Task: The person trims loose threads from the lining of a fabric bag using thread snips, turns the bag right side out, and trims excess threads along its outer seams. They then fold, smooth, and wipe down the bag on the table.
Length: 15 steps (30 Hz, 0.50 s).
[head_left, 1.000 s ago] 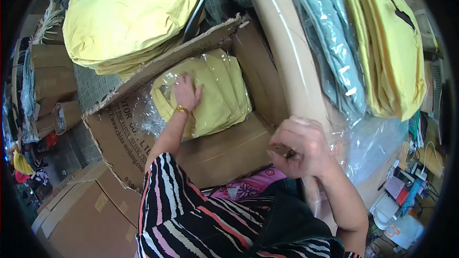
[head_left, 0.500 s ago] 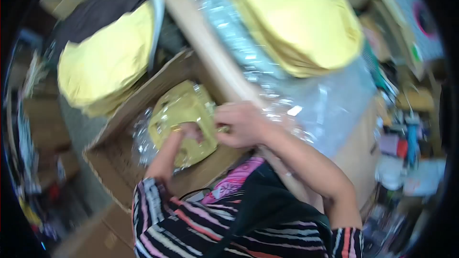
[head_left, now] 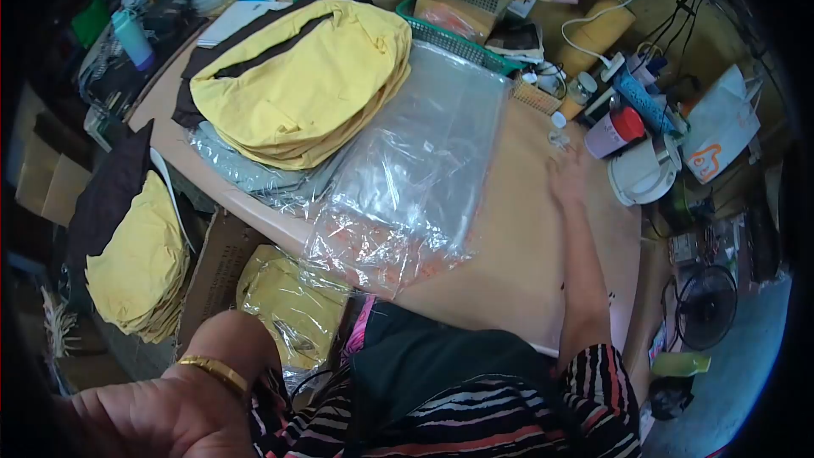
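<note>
My left hand (head_left: 161, 416) is raised close to the camera at the lower left, palm showing and a gold bracelet (head_left: 212, 371) on its wrist. Its fingers run into the dark rim of the view. My right hand (head_left: 565, 178) stretches across the table, fingers extended, beside a small clear object with a white cap (head_left: 559, 127). Below the table edge, a plastic-wrapped yellow fabric bundle (head_left: 292, 301) lies in a cardboard box (head_left: 222, 263). A stack of yellow and dark fabric pieces (head_left: 314, 76) rests on the table, near flat clear plastic bags (head_left: 415, 161).
Another yellow and dark fabric pile (head_left: 140, 254) stands left of the box. A green basket (head_left: 462, 42) sits at the table's back. Along the right are a pink cup with a red top (head_left: 615, 131), a white round container (head_left: 643, 174) and a fan (head_left: 708, 307).
Both hands have left the wrapped bundle in the box. My left hand has come up toward the camera; my right hand has reached out over the table. The view has swung right.
</note>
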{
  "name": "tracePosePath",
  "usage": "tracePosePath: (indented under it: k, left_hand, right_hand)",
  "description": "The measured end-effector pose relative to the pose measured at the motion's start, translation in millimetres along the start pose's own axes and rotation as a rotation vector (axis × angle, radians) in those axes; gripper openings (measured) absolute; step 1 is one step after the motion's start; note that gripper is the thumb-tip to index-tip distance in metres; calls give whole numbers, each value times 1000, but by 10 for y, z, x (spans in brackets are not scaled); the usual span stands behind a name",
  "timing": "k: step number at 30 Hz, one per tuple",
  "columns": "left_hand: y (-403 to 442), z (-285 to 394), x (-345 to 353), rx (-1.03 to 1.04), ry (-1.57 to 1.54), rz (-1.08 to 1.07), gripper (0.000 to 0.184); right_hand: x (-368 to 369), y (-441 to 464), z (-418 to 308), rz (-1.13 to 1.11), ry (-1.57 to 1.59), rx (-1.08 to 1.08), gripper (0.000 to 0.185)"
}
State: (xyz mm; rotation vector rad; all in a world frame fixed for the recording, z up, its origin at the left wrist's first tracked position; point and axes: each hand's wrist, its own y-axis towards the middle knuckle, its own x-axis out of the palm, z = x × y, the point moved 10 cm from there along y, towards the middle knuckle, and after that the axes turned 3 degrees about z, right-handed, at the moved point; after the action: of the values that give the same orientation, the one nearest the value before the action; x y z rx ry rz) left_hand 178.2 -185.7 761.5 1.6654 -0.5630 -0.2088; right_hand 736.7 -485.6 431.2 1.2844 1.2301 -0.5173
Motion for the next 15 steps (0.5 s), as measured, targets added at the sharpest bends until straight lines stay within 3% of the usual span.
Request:
tracePosePath:
  k: [5,12,15]
  left_hand:
    - [81,248,366,37,-29,-34,27]
    - [-28,91,873,-83,-80,-133,44]
    - [-711,-618,1458,-341,78,-459,53]
  right_hand:
    - [243,93,814,-81,-19,209,52]
    - [26,-322,532,-138,111,-42,25]
    - [-188,-537,279,-129,134,-119,27]
